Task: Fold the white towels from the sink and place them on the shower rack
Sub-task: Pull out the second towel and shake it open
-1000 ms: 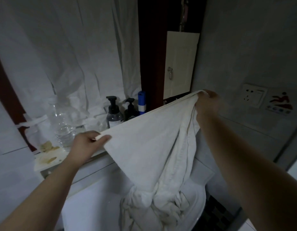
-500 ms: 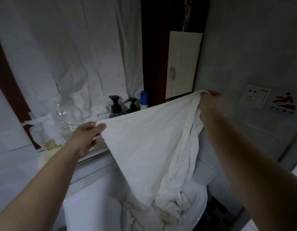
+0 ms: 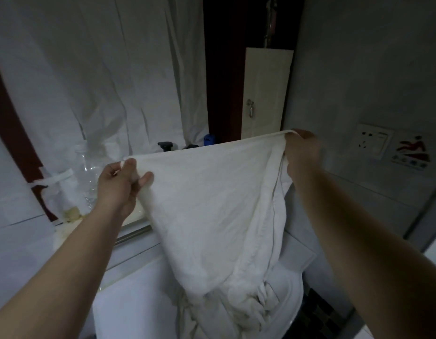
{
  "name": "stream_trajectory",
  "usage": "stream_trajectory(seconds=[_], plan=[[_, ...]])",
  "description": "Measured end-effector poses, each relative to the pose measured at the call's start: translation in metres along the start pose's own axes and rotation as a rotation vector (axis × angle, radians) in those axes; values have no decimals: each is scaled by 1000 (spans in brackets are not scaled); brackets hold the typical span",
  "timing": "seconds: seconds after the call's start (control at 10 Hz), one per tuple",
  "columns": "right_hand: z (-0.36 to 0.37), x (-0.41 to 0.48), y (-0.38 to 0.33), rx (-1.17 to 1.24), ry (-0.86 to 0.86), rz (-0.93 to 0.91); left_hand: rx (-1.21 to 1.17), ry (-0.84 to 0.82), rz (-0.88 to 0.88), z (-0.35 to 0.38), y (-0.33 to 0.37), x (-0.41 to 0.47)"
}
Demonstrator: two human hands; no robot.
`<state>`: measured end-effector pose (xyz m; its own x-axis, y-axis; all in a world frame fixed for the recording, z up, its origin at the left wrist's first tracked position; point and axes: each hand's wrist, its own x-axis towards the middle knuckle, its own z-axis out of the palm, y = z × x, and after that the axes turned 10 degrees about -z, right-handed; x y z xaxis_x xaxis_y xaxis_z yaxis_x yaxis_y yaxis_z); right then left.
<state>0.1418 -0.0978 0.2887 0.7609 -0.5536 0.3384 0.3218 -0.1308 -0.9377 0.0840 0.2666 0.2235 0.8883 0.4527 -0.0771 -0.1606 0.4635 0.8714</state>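
Observation:
A white towel (image 3: 207, 211) hangs spread between my two hands above the sink (image 3: 293, 297). My left hand (image 3: 119, 182) pinches its left top corner. My right hand (image 3: 301, 152) grips the right top corner, a bit higher and farther away. The towel's top edge is stretched taut and its body drapes down to a point. Below it, more crumpled white towels (image 3: 241, 311) lie heaped in the sink. The shower rack is not in view.
A ledge behind the sink carries a clear plastic bottle (image 3: 89, 174), dark pump bottles (image 3: 166, 146) and a blue-capped can (image 3: 209, 139), mostly hidden by the towel. A metal bar (image 3: 131, 237) runs under the ledge. A wall socket (image 3: 372, 140) is on the right wall.
Both hands have lifted the towel higher and drawn its top edge tauter, so it now covers most of the pump bottles. My left hand has turned its grip on the corner.

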Motion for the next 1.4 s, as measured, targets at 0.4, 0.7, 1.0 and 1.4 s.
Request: stream_trajectory(seconds=[0.4, 0.7, 1.0, 1.4], plan=[[4, 39, -86, 116, -256, -175, -21, -291, 182, 92, 103, -22], [17, 36, -159, 47, -258, -306, 290, -162, 340, 153, 145, -37], [35, 7, -139, 65, -548, -24, 396, -65, 143, 149, 115, -25], [70, -38, -125, 145, -739, 123, 644, -63, 138, 171, 85, -45]])
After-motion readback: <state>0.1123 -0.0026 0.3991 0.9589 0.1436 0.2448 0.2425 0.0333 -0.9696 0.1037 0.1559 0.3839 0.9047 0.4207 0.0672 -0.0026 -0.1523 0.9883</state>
